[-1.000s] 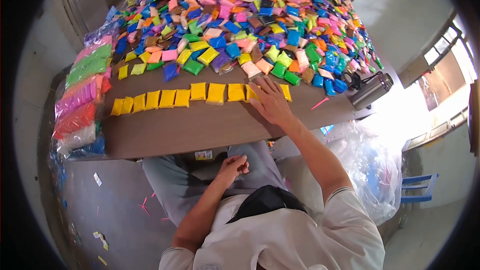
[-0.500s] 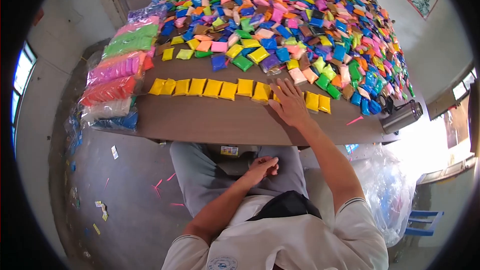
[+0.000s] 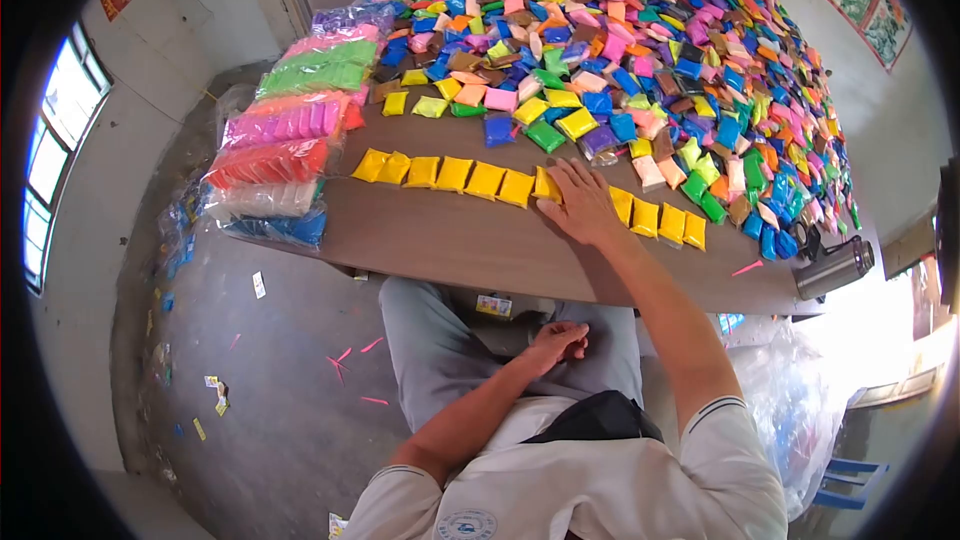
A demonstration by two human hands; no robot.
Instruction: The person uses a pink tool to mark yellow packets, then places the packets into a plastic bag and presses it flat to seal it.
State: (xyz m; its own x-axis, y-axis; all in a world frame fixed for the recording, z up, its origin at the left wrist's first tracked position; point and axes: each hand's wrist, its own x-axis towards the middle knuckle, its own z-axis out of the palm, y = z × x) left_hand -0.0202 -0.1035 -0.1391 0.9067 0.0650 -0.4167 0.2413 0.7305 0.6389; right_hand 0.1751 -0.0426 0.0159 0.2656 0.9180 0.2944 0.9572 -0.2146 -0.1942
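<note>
A row of yellow packets point(image 3: 485, 181) lies across the brown table point(image 3: 450, 240) in front of me. My right hand point(image 3: 583, 202) rests palm down on the row, fingers stretched out, with the fingertips touching a yellow packet point(image 3: 545, 184) and partly hiding it. More yellow packets point(image 3: 658, 221) continue the line to the right of that hand. Down in my lap, my left hand point(image 3: 558, 345) lies with curled fingers and nothing visible in them.
A large heap of small coloured packets point(image 3: 640, 60) covers the table's far side. Stacked bags of packets point(image 3: 275, 160) line the left edge. A metal flask point(image 3: 835, 268) lies at the right edge, above a clear plastic bag point(image 3: 785, 410).
My right hand has moved left along the yellow row, uncovering more packets on its right. The whole view has shifted, so the table appears farther right. My left hand stays in my lap.
</note>
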